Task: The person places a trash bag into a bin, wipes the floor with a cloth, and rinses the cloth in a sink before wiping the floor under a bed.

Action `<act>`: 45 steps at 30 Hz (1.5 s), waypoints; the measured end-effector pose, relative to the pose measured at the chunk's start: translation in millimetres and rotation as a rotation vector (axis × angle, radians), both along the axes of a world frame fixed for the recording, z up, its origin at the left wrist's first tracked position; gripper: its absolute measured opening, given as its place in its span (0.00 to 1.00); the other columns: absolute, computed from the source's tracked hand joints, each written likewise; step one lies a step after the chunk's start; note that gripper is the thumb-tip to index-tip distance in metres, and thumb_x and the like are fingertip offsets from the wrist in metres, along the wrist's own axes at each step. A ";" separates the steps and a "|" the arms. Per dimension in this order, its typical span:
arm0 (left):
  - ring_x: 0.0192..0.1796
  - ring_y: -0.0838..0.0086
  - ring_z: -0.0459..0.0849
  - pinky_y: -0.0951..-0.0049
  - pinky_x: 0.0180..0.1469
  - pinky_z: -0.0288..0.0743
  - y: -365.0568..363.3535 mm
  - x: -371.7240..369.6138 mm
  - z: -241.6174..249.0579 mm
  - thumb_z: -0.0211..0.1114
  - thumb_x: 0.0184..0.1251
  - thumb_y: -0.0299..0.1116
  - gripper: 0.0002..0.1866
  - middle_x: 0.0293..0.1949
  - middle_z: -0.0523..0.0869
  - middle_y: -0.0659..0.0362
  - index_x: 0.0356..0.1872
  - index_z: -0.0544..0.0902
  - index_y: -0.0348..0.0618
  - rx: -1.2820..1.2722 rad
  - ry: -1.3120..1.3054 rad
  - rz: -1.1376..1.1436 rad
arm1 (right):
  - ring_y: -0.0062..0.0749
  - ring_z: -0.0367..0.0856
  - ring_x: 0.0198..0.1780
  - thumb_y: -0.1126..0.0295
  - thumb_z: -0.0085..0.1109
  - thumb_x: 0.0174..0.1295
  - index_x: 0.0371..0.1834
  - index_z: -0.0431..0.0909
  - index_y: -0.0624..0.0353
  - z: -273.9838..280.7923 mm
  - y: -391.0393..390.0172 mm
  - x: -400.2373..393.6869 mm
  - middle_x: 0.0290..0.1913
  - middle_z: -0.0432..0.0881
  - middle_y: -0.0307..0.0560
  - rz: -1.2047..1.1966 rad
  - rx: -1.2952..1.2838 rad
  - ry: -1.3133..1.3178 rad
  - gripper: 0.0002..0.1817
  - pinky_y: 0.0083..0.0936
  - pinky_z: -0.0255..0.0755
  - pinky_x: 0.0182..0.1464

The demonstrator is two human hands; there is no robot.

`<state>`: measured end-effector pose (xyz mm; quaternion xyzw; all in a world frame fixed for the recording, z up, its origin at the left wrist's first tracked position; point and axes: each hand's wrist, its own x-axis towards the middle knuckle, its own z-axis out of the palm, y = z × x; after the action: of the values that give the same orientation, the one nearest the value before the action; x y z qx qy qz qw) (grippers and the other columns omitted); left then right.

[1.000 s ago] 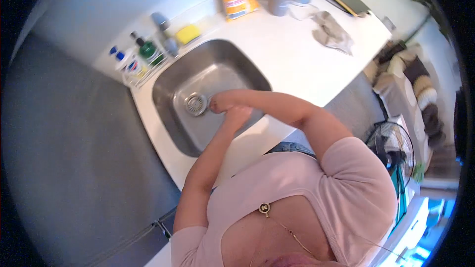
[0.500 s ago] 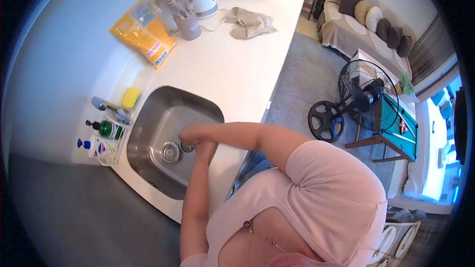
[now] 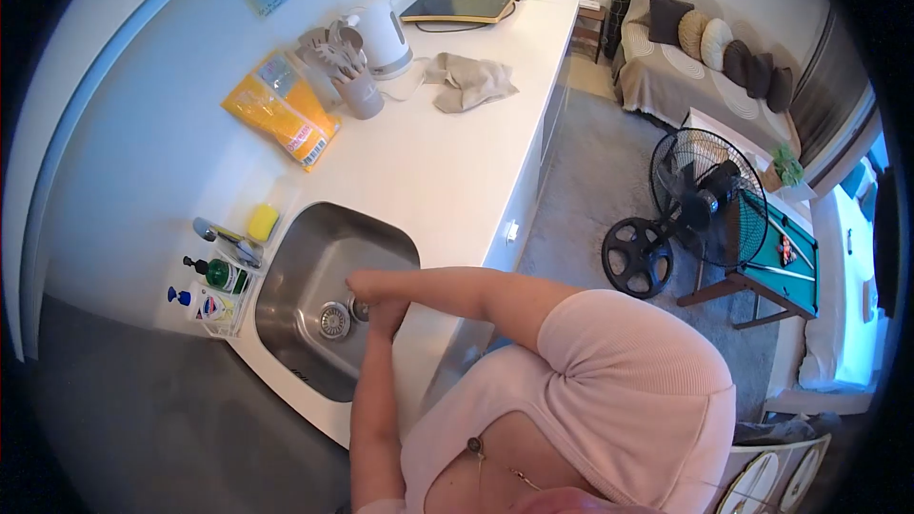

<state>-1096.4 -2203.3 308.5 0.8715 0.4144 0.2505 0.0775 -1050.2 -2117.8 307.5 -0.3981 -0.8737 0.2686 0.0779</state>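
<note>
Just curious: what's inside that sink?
Inside the sink: a round drain strainer and both hands, right hand above left hand. Whatever they hold is covered.

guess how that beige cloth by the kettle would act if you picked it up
The beige cloth lies crumpled in soft folds, so it would probably droop limply. It looks thin, likely light. Pushed, it would probably bunch up on the white counter rather than slide.

- Right hand (image 3: 365, 286): arm reaches across the body, fingers curled, closure not discernible.
- Left hand (image 3: 386, 316): forearm extended forward, hand pressed against the right, grip unclear.
</note>
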 end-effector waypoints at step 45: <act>0.68 0.65 0.63 0.64 0.69 0.52 30.9 247.8 158.4 0.40 0.74 0.50 0.30 0.65 0.67 0.51 0.67 0.61 0.37 -1.016 -0.287 -0.584 | 0.46 0.77 0.45 0.64 0.64 0.51 0.41 0.72 0.57 146.6 -230.6 360.7 0.41 0.76 0.50 -0.887 0.325 0.770 0.17 0.36 0.71 0.44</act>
<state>-848.6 -2172.3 467.0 0.7606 0.2111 0.1045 0.6049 -689.5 -2348.4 454.1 -0.5812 -0.5635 0.1985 0.5525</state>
